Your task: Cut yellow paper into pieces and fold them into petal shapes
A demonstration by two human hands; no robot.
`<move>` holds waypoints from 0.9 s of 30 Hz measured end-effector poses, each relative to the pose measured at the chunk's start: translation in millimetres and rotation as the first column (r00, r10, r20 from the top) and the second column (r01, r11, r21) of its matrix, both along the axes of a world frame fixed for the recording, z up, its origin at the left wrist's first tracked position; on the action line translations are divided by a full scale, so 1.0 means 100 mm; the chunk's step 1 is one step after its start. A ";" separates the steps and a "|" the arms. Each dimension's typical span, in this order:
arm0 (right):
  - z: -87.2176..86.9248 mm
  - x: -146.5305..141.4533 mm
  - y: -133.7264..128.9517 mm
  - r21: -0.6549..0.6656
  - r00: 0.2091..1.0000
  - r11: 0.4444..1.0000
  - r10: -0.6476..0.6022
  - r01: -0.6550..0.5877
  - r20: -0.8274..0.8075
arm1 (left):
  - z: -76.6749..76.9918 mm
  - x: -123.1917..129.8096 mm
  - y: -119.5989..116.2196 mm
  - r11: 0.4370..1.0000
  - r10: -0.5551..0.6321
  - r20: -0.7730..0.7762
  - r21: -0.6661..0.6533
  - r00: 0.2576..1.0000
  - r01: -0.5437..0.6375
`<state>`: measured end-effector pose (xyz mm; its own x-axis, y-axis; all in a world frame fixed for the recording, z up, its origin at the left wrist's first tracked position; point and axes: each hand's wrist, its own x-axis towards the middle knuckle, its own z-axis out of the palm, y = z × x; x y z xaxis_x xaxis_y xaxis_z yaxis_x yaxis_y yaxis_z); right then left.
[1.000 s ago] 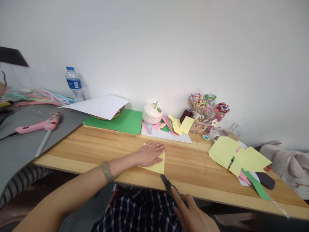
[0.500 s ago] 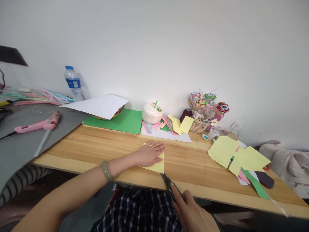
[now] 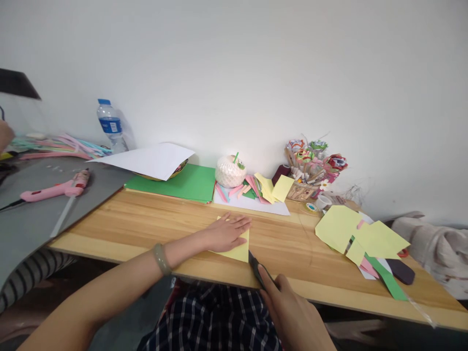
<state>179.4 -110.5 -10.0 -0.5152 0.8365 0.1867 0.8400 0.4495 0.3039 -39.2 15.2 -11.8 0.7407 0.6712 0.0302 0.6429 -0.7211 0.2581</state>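
My left hand (image 3: 226, 234) lies flat with its fingers spread, pressing a yellow sheet of paper (image 3: 237, 253) onto the wooden table near its front edge. Much of the sheet is hidden beneath the palm and wrist. In my right hand (image 3: 283, 302) is a pair of black scissors (image 3: 259, 271), their dark tip pointing away from me. That tip touches or nearly touches the sheet's right edge by the near corner. My fingers cover most of the scissors' handles.
Yellow paper pieces (image 3: 338, 228) and a green strip (image 3: 387, 279) lie at right. Behind are a green paper stack (image 3: 197, 183), a netted white round object (image 3: 230, 173) and a flower basket (image 3: 300, 191). A pink glue gun (image 3: 54, 190) and another person's hand (image 3: 5, 135) are at left.
My right hand has shifted the scissors slightly forward, so their tip is now higher along the paper's right edge. Another person's hand has appeared at the far left. My left hand stays put.
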 end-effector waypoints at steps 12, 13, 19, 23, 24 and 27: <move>0.23 -0.16 0.17 -0.164 0.994 0.981 -0.094 0.103 0.062 | 0.04 0.01 -0.03 1.000 0.015 -0.016 0.000 1.000 -0.015; 0.25 -0.16 0.19 -0.175 0.993 0.979 -0.100 0.108 0.054 | 0.05 0.01 -0.03 1.000 0.024 -0.019 -0.001 1.000 -0.024; 0.34 -0.22 0.27 -0.258 0.984 0.949 -0.172 0.180 0.052 | 0.04 0.02 -0.03 0.998 0.058 -0.023 0.004 0.998 -0.058; 0.41 -0.27 0.37 -0.295 0.977 0.932 -0.209 0.211 0.037 | 0.00 0.01 -0.02 0.998 0.063 -0.015 0.012 0.998 -0.062; 0.42 -0.28 0.41 -0.296 0.976 0.931 -0.214 0.214 0.032 | -0.02 0.02 -0.01 0.998 0.062 -0.013 0.014 0.998 -0.062; 0.42 -0.29 0.55 -0.281 0.973 0.932 -0.232 0.229 0.023 | -0.04 0.02 0.00 0.998 0.062 -0.008 0.016 0.998 -0.062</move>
<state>150.4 -55.7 31.9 -0.3017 0.9510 -0.0674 0.9329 0.3090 0.1847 -37.1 14.9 -15.4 0.6980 0.7152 0.0352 0.6884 -0.6838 0.2419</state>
